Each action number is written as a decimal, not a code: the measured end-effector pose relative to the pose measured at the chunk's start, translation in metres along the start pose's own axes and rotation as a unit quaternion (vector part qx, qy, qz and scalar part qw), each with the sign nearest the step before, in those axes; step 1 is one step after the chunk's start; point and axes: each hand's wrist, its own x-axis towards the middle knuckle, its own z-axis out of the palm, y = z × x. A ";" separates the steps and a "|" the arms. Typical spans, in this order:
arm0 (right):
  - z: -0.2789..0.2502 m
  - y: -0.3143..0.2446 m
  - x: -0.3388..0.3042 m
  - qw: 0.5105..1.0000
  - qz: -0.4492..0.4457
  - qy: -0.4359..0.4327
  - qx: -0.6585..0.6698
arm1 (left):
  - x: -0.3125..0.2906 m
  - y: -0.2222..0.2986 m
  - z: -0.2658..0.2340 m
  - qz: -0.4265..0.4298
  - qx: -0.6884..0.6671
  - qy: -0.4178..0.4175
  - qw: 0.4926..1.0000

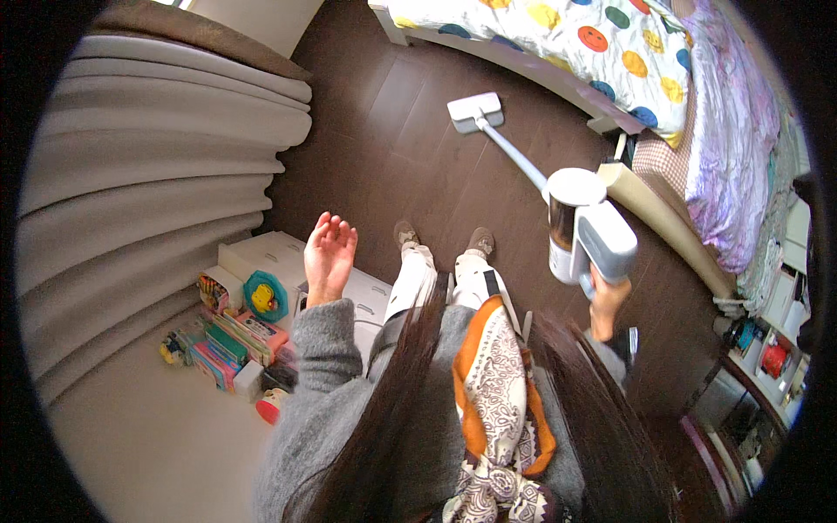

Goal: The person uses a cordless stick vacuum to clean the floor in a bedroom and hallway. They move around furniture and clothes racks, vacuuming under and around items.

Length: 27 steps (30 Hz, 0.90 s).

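Holding vacuum [575, 189], mostly ahead of right grip [609, 305]

A polka-dot quilt [575, 61] and purple bedding [728, 131] lie right of the grey curtain [166, 131], a yellow toy duck [263, 298] near it.

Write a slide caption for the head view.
Right hand gripping a cordless stick vacuum, its white nozzle on the dark floor near a bed; left hand raised, empty.
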 end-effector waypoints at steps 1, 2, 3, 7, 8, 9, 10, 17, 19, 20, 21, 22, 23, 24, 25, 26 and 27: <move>0.019 0.005 0.021 0.999 -0.014 -0.033 0.017 | -0.006 0.002 -0.004 0.012 -0.009 -0.012 1.000; 0.041 0.009 0.043 0.999 -0.003 -0.047 0.026 | -0.012 0.003 -0.008 0.024 -0.008 -0.003 1.000; 0.066 0.013 0.063 0.998 -0.004 -0.065 0.015 | -0.018 0.004 -0.010 0.027 -0.018 -0.023 0.999; 0.167 0.022 0.117 0.992 -0.121 -0.046 0.006 | -0.044 0.002 -0.019 0.058 -0.048 0.010 0.997; 0.189 0.022 0.123 0.986 -0.166 -0.024 -0.010 | -0.050 0.004 -0.023 0.071 -0.052 0.019 0.996; 0.206 0.021 0.125 0.990 -0.141 -0.028 -0.007 | -0.056 0.007 -0.029 0.083 -0.059 0.018 0.995; 0.223 0.018 0.126 0.991 -0.127 -0.033 0.004 | -0.058 0.014 -0.035 0.100 -0.069 0.016 0.993; 0.231 -0.049 0.085 0.986 -0.069 -0.151 -0.035 | -0.030 0.073 -0.104 0.106 -0.152 0.085 0.979; 0.217 -0.080 0.064 0.982 -0.046 -0.164 -0.083 | -0.008 0.103 -0.112 0.103 -0.167 0.104 0.975; 0.214 -0.095 0.051 0.981 -0.070 -0.174 -0.052 | 0.005 0.121 -0.115 0.096 -0.166 0.083 0.978; 0.212 -0.111 0.039 0.981 -0.034 -0.184 -0.054 | 0.017 0.143 -0.115 0.092 -0.168 0.081 0.978; 0.217 -0.126 0.024 0.979 -0.044 -0.196 0.023 | 0.031 0.165 -0.114 0.091 -0.174 0.112 0.974; 0.223 -0.140 0.012 0.976 -0.039 -0.211 0.026 | 0.043 0.189 -0.115 0.092 -0.180 0.103 0.974; 0.234 -0.154 0.000 0.975 -0.039 -0.216 0.025 | 0.055 0.212 -0.114 0.110 -0.167 0.064 0.978; 0.250 -0.166 -0.010 0.973 -0.047 -0.223 0.022 | 0.068 0.235 -0.111 0.129 -0.142 0.051 0.980; 0.268 -0.176 -0.019 0.972 -0.053 -0.227 0.018 | 0.080 0.255 -0.108 0.152 -0.114 0.033 0.981; 0.284 -0.186 -0.027 0.972 -0.059 -0.228 0.013 | 0.096 0.274 -0.105 0.153 -0.104 0.023 0.982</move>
